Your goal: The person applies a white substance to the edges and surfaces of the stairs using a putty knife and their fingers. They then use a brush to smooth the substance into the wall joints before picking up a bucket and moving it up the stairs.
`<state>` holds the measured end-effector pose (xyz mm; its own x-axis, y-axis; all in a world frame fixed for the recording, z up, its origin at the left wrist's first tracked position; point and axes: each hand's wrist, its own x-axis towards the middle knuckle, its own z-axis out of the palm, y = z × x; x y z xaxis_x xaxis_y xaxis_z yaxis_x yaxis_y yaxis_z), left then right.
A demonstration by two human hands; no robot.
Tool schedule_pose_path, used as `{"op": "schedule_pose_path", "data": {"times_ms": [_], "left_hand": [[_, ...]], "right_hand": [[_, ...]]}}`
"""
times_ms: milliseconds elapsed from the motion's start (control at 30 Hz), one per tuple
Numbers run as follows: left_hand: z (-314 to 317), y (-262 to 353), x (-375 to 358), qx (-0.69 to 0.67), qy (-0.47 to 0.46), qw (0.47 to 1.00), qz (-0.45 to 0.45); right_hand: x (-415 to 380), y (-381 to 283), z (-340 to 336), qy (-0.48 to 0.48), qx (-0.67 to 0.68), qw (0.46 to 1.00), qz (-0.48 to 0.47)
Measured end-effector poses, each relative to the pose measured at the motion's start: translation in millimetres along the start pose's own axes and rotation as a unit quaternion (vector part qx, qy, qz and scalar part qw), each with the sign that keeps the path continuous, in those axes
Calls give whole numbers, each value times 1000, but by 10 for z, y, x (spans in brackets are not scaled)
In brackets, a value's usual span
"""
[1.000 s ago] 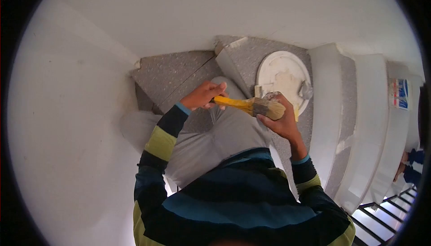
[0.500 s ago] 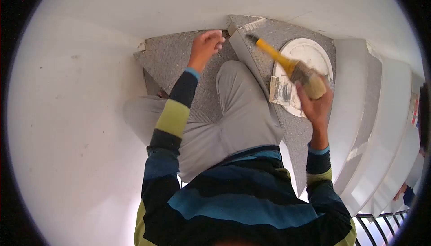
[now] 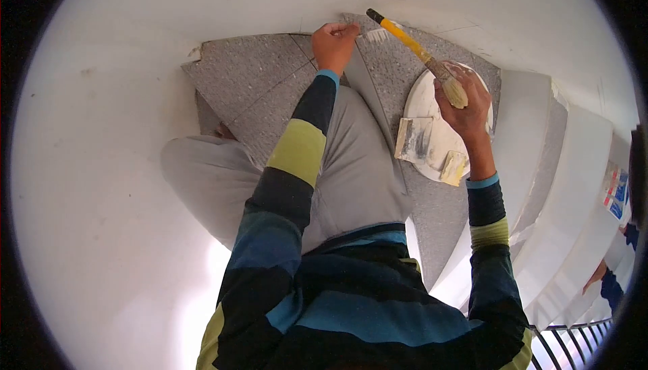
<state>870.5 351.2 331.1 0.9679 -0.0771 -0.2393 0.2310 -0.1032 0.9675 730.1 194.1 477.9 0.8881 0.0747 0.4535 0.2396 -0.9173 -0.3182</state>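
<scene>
My right hand (image 3: 472, 103) is closed around a paintbrush (image 3: 413, 45) with a yellow handle and black tip. Its handle slants up and left, and its pale bristles point down toward my palm. Under that hand lies a round white lid (image 3: 442, 144), smeared in places. A flat scraper-like piece (image 3: 413, 139) with dark smears rests at the lid's left edge, with a small yellowish block (image 3: 454, 167) at its lower rim. My left hand (image 3: 335, 45) is closed, fingertips pinched together beside the step's corner near the wall; whatever they may hold is hidden.
Grey speckled stair treads (image 3: 253, 76) meet a white wall (image 3: 270, 6). White risers (image 3: 523, 110) descend on the right, toward a black railing (image 3: 567, 343). Another person's hand (image 3: 595, 277) shows at the far right. My bent legs (image 3: 358, 167) sit on the steps.
My left hand has moved right and up to the step's corner, its fingers closing. The brush has risen with my right hand, uncovering the yellowish block. The view has shifted slightly.
</scene>
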Motion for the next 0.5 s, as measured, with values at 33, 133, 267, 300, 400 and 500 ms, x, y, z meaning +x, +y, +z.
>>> {"op": "schedule_pose_path", "data": {"times_ms": [33,133,267,300,400,500], "left_hand": [[16,-6,23,-18,5,1000,-19],[50,20,36,-20,15,999,-38],[25,102,18,47,38,998,14],[25,105,4,48,37,998,13],[80,37,81,7,47,999,5],[85,10,72,34,51,998,10]], "right_hand": [[-27,29,37,-2,-1,1000,-1],[-90,101,92,-41,-30,998,24],[-65,107,136,-20,-40,999,26],[-72,97,130,-30,-54,998,27],[-53,68,128,0,-43,999,25],[-71,89,142,-28,-61,998,22]]}}
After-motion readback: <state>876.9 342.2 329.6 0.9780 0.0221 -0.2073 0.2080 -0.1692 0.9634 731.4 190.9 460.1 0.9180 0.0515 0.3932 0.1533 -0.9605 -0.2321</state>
